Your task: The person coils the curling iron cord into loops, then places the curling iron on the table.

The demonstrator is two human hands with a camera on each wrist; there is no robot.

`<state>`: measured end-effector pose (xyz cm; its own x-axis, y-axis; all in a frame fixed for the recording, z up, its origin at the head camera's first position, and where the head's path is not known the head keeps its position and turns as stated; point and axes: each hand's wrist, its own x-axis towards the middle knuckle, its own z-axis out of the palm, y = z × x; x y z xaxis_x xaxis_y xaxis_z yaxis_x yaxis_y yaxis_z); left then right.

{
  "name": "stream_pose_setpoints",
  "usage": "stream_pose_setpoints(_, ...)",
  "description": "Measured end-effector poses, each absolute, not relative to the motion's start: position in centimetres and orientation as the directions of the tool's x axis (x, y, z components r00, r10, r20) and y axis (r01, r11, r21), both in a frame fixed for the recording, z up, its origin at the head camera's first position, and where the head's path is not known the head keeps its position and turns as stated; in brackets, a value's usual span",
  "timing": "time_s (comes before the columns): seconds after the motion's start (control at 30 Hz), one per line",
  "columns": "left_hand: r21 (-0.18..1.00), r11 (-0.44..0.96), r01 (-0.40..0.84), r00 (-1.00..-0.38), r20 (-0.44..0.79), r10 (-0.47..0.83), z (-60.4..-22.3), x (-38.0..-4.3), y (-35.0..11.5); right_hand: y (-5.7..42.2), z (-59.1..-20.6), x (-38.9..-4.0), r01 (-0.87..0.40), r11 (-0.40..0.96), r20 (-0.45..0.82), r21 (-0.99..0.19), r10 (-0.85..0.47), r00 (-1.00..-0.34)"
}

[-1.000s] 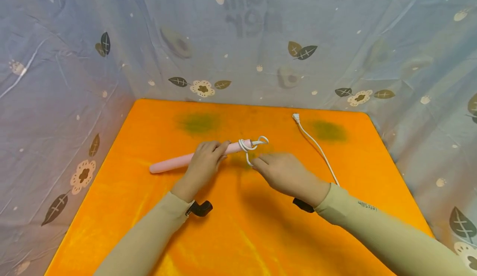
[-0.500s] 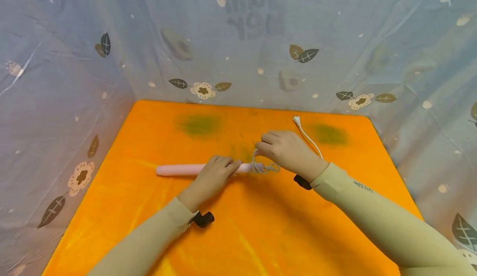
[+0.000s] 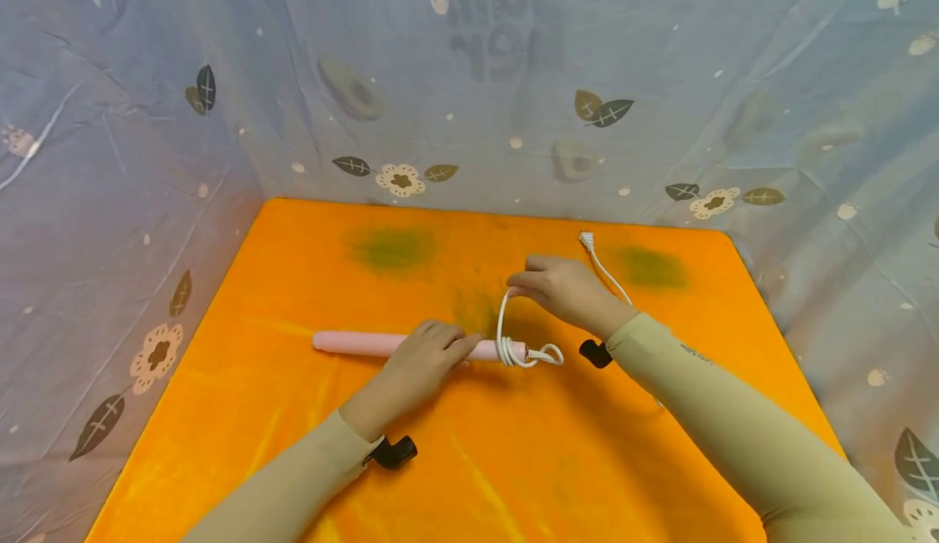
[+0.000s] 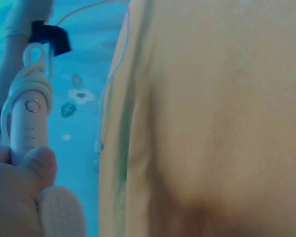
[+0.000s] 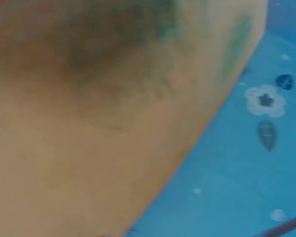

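Observation:
A pink hair iron point(image 3: 359, 343) lies nearly level across the head view, low over the table. My left hand point(image 3: 421, 364) grips its middle, thumb along the near side. White cord point(image 3: 502, 319) is wound in several turns round the handle end, with a small loop sticking out past the tip. Beyond the handle, my right hand point(image 3: 572, 294) pinches the cord and draws it up taut. In the left wrist view the handle point(image 4: 29, 123) shows a round button point(image 4: 33, 105) and small marks. The right wrist view hardly shows the right hand.
A white plug point(image 3: 586, 240) rests near the table's back edge, its cord running forward beneath my right forearm. An orange cloth point(image 3: 257, 412) covers the table. Patterned curtains point(image 3: 469, 119) stand close around the back and sides.
My right hand has carried the cord from the near side of the handle up and over to the far side. The hair iron has turned level and come a little nearer.

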<state>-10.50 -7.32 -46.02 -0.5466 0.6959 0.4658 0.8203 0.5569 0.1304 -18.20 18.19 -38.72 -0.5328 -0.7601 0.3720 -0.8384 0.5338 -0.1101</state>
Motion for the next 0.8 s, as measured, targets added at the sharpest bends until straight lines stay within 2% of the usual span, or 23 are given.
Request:
stream_pose_setpoints(0.27, 0.134, 0.56, 0.817, -0.542, 0.509, 0.669, -45.4, -10.9, -8.1, 17.7, -42.6, -18.3, -0.766, 0.613, 0.278, -0.196, -0.714, -0.643)
stream_pose_setpoints(0.4, 0.158, 0.568, 0.808, -0.555, 0.526, 0.644, -45.4, -11.1, -8.2, 17.5, -43.5, -17.3, -0.745, 0.629, 0.225, -0.222, -0.71, -0.667)
stream_pose_setpoints(0.53, 0.192, 0.593, 0.782, -0.59, 0.533, 0.606, -45.2, -11.3, -8.3, 17.8, -44.3, -15.6, -0.745, 0.607, 0.225, -0.277, -0.713, -0.664)
stream_pose_setpoints(0.63, 0.215, 0.616, 0.758, -0.622, 0.522, 0.584, -45.0, -11.7, -8.3, 17.9, -44.8, -14.3, -0.756, 0.614, 0.243, -0.227, -0.716, -0.654)
stream_pose_setpoints(0.8, 0.23, 0.662, 0.713, -0.667, 0.513, 0.541, -44.7, -12.5, -8.5, 16.8, -44.7, -12.7, -0.67, 0.701, 0.132, -0.246, -0.661, -0.739)
